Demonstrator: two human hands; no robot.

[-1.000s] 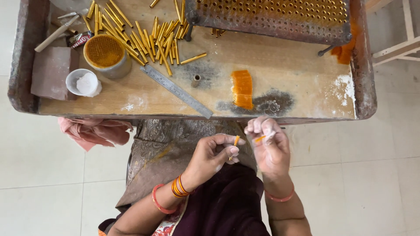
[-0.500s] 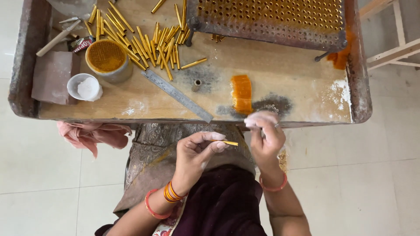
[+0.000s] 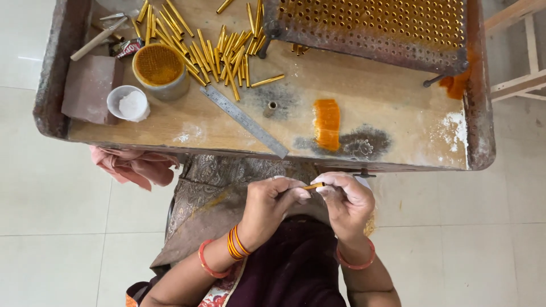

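both hands have drawn closer together and a little lower over the lap than half a second ago, and the small stick now bridges them rather than poking out from the left fingers alone.

far left on the wooden tray (image 3: 170, 128), a brown block (image 3: 90, 88) lies beside a small white cup of powder (image 3: 129, 104) and a round tin of orange-yellow paste (image 3: 159, 67). a heap of golden tubes (image 3: 210, 48) fans out next to them, with a steel ruler (image 3: 244, 121) lying slantwise below. further right sit an orange smear (image 3: 327, 124) and, at the top, a perforated metal rack (image 3: 369, 25). a pink cloth (image 3: 133, 165) hangs under the tray's left edge.

below the tray, the left hand (image 3: 272, 206) is curled shut, its fingertips pinching one end of the thin stick (image 3: 313, 186). the right hand (image 3: 348, 202) is likewise closed, pinching the other end, so the stick is held by both hands at once, above the lap and just under the tray's near edge. its long axis runs nearly level, left to right, tilting slightly up toward the right hand. only a short middle stretch shows between the fingers, so neither hand is clearly the nearer; each touches it.

the stick looks slim, straight and orange-yellow, darker at its right tip, much like the tubes on the tray but finer. orange bangles (image 3: 236, 243) ring the left wrist, a reddish one the right.
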